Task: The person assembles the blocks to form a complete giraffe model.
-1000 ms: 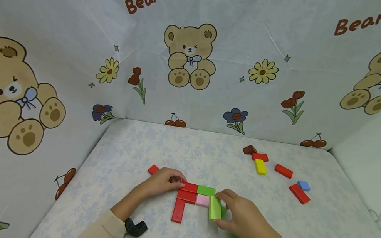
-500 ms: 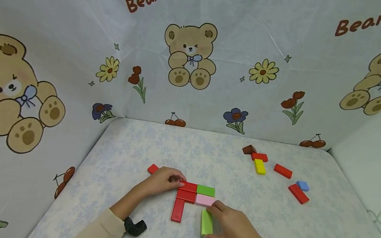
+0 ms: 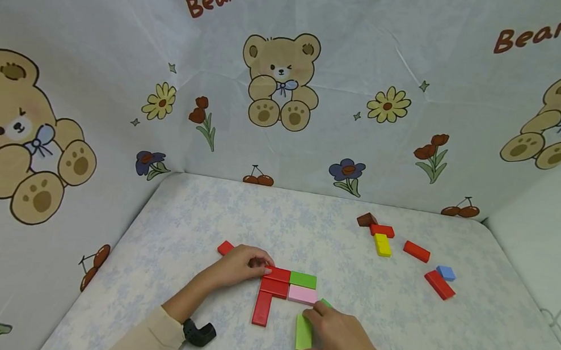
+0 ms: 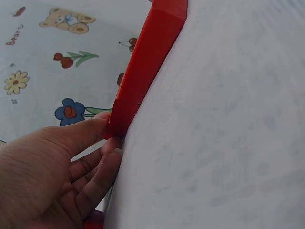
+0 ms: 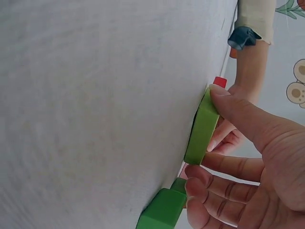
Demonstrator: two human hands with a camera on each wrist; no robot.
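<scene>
My left hand (image 3: 240, 265) holds the left end of the top red block (image 3: 279, 274), thumb and fingers at its end in the left wrist view. Below it lie a second red block (image 3: 273, 288) and an upright red one (image 3: 262, 309). A green block (image 3: 303, 280) and a pink block (image 3: 302, 295) adjoin them on the right. My right hand (image 3: 342, 338) pinches a light green block (image 3: 303, 333) by its two ends, thumb on the near one, just below the pink block. In the right wrist view, this light green block (image 5: 202, 131) sits close over the table.
A darker green block (image 5: 164, 210) lies beside my right fingers, mostly hidden in the head view. At the back right are brown (image 3: 366, 220), yellow (image 3: 383, 245), blue (image 3: 446, 273) and several red blocks (image 3: 439, 284). Another red block (image 3: 225, 248) shows behind my left hand.
My right hand has brought the light green block from over the pink block's right end toward me and slightly left, and straightened it. My left hand stays in place.
</scene>
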